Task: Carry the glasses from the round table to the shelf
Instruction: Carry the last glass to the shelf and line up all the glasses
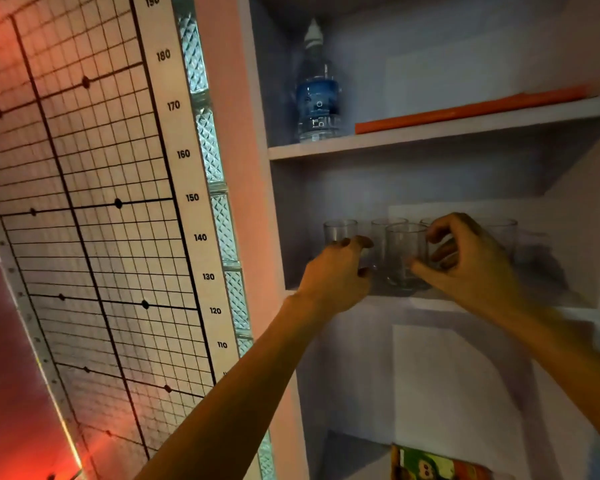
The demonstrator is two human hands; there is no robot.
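Note:
Several clear glasses stand in a group on the middle shelf (pixel 465 304) of a white cupboard. My right hand (pixel 471 268) grips the front glass (pixel 403 252), which sits on the shelf near its front edge, thumb on its near side and fingers on its right side. My left hand (pixel 336 275) curls around the lower part of the leftmost glass (pixel 340 231); only the rim shows above my knuckles. More glasses (pixel 381 233) stand behind, and one (pixel 503 233) is to the right, partly hidden by my right hand.
On the upper shelf stand a water bottle (pixel 317 98) with a blue label and a flat orange item (pixel 465 110). A colourful box (pixel 433 465) lies in the lowest compartment. A wall with a measuring grid (pixel 84 202) and a glass-block strip (pixel 219 202) are to the left.

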